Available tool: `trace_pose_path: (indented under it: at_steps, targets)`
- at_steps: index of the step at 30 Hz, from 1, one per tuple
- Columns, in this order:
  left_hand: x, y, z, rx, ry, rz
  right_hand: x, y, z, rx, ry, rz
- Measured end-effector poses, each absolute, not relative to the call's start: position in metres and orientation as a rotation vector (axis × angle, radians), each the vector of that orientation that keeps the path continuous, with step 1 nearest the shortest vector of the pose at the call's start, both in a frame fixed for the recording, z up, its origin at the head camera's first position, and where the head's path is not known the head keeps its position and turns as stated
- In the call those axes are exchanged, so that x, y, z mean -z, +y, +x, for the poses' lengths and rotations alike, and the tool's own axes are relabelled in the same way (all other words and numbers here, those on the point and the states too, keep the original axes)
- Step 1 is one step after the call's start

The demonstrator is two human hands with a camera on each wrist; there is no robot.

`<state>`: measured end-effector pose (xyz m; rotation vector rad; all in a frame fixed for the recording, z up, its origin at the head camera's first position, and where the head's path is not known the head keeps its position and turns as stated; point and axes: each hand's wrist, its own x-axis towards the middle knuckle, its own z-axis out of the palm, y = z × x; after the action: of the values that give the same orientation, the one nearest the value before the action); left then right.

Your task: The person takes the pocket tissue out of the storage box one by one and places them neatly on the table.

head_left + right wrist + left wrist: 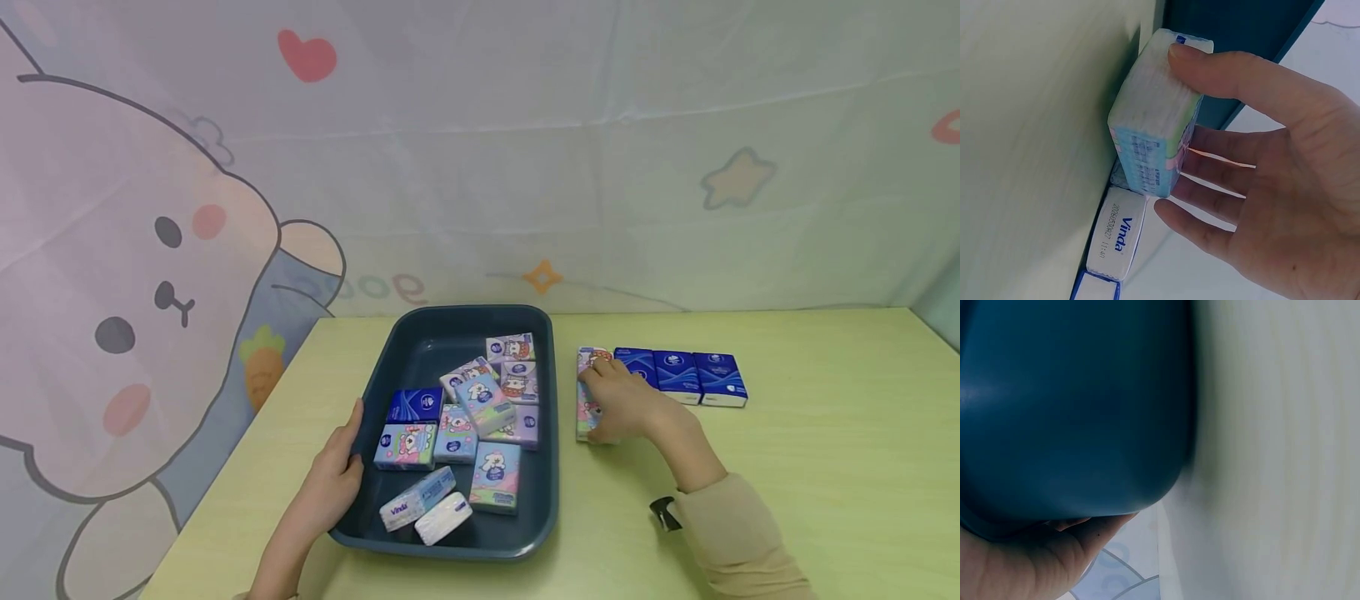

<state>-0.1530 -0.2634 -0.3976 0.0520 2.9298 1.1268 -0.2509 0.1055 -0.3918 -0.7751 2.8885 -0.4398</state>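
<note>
My left hand point(330, 479) rests against the left side of a dark blue-green plastic bin point(551, 467), fingers along its outer wall just under the rim. To the right of the bin, my right hand point(626, 400) grips a pastel cartoon-printed pack of tissues point(1144, 103) that stands on the table, thumb on its white end and fingers along the far side. Three blue tissue packs point(678, 375) lie in a row beside it; my hand partly covers the nearest. Another pastel pack point(592, 357) shows just beyond my fingers.
Inside the bin lie several pastel tissue packs point(495, 477), a blue pack point(416, 405) and two packs with white sides point(444, 518), some overlapping. The pale wooden table point(832, 450) meets a printed cloth backdrop point(480, 167) at the back.
</note>
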Motion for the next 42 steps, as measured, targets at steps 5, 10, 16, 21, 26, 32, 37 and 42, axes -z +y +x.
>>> trace_pose_path:
  at_steps: [5, 10, 16, 21, 26, 32, 37, 42]
  targets:
    - [0.397, -0.2635, -0.1534, -1.121, 2.942, 0.061, 0.3916, 0.1044, -0.2504, 0.419, 2.902, -0.772]
    - [0.3975, -0.2639, -0.1535, -1.116, 2.943, 0.063, 0.392, 0.1031, -0.2488, 0.397, 2.917, -0.759]
    - [0.3975, -0.2636, -0.1535, -1.117, 2.938, 0.059, 0.3923, 0.1021, -0.2491, 0.37, 2.929, -0.762]
    - [0.3979, -0.2636, -0.1544, -1.119, 2.945, 0.069, 0.3934, 0.1025, -0.2502, 0.365, 2.931, -0.75]
    - [0.3985, -0.2646, -0.1548, -1.114, 2.941, 0.067, 0.3937, 0.1024, -0.2508, 0.37, 2.92, -0.735]
    - [0.3979, -0.2645, -0.1539, -1.118, 2.927, 0.058, 0.3914, 0.1019, -0.2489, 0.393, 2.899, -0.74]
    - [0.3978, -0.264, -0.1532, -1.116, 2.921, 0.046, 0.3893, 0.1024, -0.2474, 0.433, 2.9, -0.749]
    - [0.3988, -0.2642, -0.1534, -1.119, 2.922, 0.046, 0.3875, 0.1026, -0.2468, 0.467, 2.948, -0.81]
